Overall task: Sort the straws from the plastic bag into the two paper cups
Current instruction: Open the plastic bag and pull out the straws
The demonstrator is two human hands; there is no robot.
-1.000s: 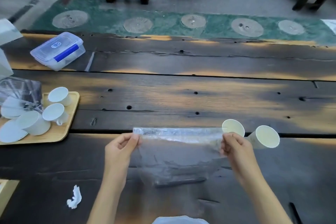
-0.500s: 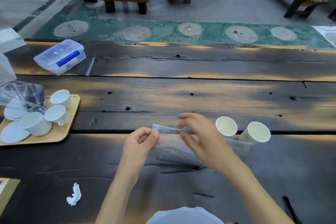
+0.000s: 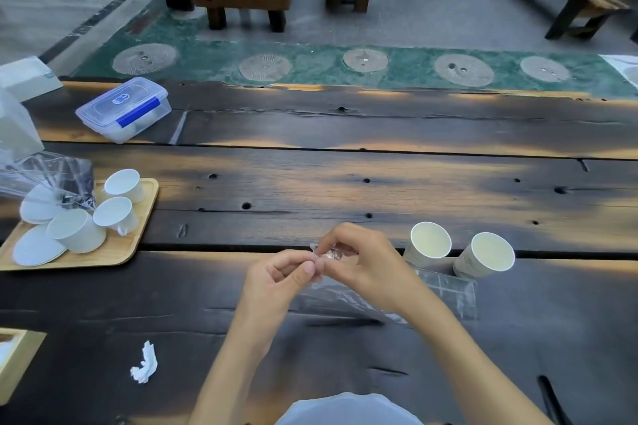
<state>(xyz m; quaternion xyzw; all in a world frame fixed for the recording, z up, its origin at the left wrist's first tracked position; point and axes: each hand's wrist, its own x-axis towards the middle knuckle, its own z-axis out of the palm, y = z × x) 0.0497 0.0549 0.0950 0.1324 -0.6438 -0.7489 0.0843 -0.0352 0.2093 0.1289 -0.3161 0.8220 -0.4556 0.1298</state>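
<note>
A clear plastic bag lies on the dark wooden table in front of me, with dark straws dimly visible inside. My left hand and my right hand meet at the bag's top left edge, and both pinch the plastic there. Two empty white paper cups stand just right of my hands: the near-left cup and the right cup. They touch the bag's far edge.
A wooden tray at the left holds several white cups, lids and crumpled clear plastic. A clear lidded box sits at the far left. A crumpled white paper scrap lies near me. A dark stick lies at bottom right.
My hands held the bag stretched wide by its two top corners; now my right hand has come left to meet my left hand, and the bag has sunk onto the table.
</note>
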